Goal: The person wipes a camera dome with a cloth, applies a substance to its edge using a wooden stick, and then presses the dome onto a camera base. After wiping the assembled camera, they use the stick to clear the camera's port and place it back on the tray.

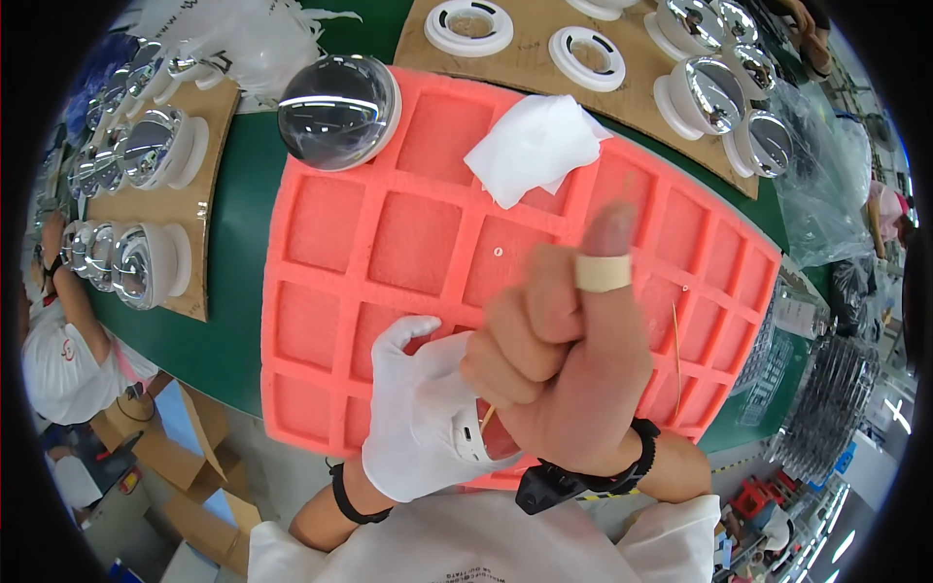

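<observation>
My left hand, in a white glove, is closed on a white plastic part with a small dark slot in its side. Most of that part is hidden behind my right hand. The right hand is bare, its fingers curled and its thumb raised, with a beige band of tape round the thumb. A short bit of thin tan stick shows below the curled fingers; whether they grip it is hidden. Both hands are over a pink foam tray with square pockets.
A dark glossy dome on a white base rests at the tray's far left corner. Nearby lies a crumpled white cloth. A thin stick lies at right. Cardboard sheets hold white rings and several mirrored domes.
</observation>
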The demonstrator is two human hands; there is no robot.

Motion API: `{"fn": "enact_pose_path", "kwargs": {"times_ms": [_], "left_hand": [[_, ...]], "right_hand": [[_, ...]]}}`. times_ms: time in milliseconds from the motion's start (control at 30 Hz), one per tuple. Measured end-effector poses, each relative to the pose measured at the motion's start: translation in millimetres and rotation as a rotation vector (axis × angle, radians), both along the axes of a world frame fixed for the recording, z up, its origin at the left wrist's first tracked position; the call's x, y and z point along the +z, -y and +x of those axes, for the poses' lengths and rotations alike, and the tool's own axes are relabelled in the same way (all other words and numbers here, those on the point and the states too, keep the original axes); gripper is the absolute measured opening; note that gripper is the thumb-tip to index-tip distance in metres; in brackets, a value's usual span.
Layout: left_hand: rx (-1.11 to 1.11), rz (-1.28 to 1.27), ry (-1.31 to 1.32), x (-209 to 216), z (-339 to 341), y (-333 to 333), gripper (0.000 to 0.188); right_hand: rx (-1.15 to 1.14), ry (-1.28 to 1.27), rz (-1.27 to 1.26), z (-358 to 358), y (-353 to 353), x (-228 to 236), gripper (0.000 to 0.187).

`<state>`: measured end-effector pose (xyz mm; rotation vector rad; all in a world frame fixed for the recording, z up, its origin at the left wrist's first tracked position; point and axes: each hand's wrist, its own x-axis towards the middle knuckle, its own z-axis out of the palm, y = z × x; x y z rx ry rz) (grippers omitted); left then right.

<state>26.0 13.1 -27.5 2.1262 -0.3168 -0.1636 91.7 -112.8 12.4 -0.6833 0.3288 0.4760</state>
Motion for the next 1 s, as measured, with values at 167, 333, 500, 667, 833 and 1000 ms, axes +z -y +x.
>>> {"fn": "enact_pose_path", "kwargs": {"times_ms": [167,333,500,667,833,1000], "left_hand": [[0.018,-0.042,-0.051,-6,-2,2,0.04],[0.006,0.012,0.034,-3,-1,5,0.04],[-0.002,-0.016,0.052,-4,1,2,0.04],[-0.036,0.015,0.064,-3,4,2,0.038],[-0.014,-0.055,-0.03,-2,3,1,0.037],[-0.016,-0.091,-0.033,-4,3,0,0.036]], "right_hand": [[-0.003,0.085,-0.083,-8,-5,10,0.06],[-0.028,-0.094,-0.037,5,6,7,0.059],[0.016,-0.072,-0.091,7,4,9,0.058],[-0.033,-0.052,-0.149,12,3,9,0.06],[0.147,0.18,-0.201,4,4,16,0.063],[0.032,0.047,-0.16,6,1,11,0.063]]}}
